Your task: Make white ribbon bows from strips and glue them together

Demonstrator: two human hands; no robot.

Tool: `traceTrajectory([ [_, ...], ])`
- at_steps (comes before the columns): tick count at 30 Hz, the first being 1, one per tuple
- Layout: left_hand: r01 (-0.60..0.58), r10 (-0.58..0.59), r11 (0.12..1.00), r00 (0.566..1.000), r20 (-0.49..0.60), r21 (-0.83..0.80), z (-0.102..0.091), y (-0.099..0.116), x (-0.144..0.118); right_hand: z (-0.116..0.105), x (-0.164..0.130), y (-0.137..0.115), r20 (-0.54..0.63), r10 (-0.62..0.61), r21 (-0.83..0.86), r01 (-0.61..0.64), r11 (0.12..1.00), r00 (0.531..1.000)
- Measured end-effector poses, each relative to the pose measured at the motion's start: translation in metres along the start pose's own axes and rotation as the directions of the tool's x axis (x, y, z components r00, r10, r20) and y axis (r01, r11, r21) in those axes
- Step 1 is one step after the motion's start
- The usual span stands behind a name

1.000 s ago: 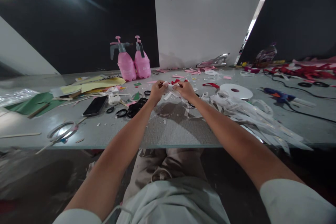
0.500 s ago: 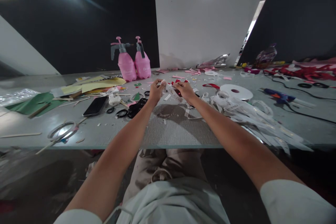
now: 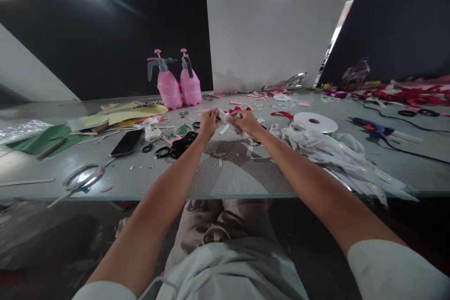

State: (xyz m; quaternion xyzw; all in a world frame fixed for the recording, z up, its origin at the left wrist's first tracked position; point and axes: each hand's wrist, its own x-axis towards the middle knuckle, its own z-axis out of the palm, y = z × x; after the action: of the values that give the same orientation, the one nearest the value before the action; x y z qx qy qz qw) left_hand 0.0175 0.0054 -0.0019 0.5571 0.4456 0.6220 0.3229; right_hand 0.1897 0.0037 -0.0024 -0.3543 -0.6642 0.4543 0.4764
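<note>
A short white ribbon [image 3: 222,116] is pinched between my two hands above the middle of the table. My left hand [image 3: 210,123] is closed on its left end, and my right hand [image 3: 247,122] is closed on its right part. Red ribbon pieces [image 3: 232,109] show just behind the fingers; whether they touch the hands I cannot tell. To the right of my right forearm lies a pile of printed white ribbon strips [image 3: 316,143], in front of a white ribbon roll [image 3: 319,123].
Two pink spray bottles [image 3: 191,88] stand at the back. A black phone [image 3: 127,142], black scissors [image 3: 163,152] and green paper [image 3: 52,137] lie to the left. At the right are a blue glue gun [image 3: 376,126] with its cord and a heap of red ribbon [image 3: 393,96].
The white ribbon, whose printed length hung between my hands before, is now bunched up between the fingers. Both hands stay in nearly the same place.
</note>
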Motion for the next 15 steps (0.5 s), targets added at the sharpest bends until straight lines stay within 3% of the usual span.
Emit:
traceTrajectory([
  [2,0.058,-0.058,0.998,0.998,0.006,-0.028,-0.001,0.001,-0.002,-0.001,0.000,0.001,0.001,-0.004,-0.002,0.004,1.000,1.000],
  [7,0.135,-0.123,0.990,0.972,0.200,-0.043,0.001,0.002,-0.009,-0.001,0.000,-0.002,-0.064,0.012,0.071,-0.007,0.997,0.998],
  [12,0.093,-0.084,0.993,0.991,0.106,-0.079,0.002,0.005,-0.009,0.001,0.003,-0.003,-0.166,0.088,0.159,-0.061,0.985,0.982],
  [15,0.167,-0.148,0.978,0.978,0.145,-0.126,0.003,0.007,-0.011,0.000,0.006,0.002,-0.202,0.040,0.128,-0.015,0.992,0.979],
])
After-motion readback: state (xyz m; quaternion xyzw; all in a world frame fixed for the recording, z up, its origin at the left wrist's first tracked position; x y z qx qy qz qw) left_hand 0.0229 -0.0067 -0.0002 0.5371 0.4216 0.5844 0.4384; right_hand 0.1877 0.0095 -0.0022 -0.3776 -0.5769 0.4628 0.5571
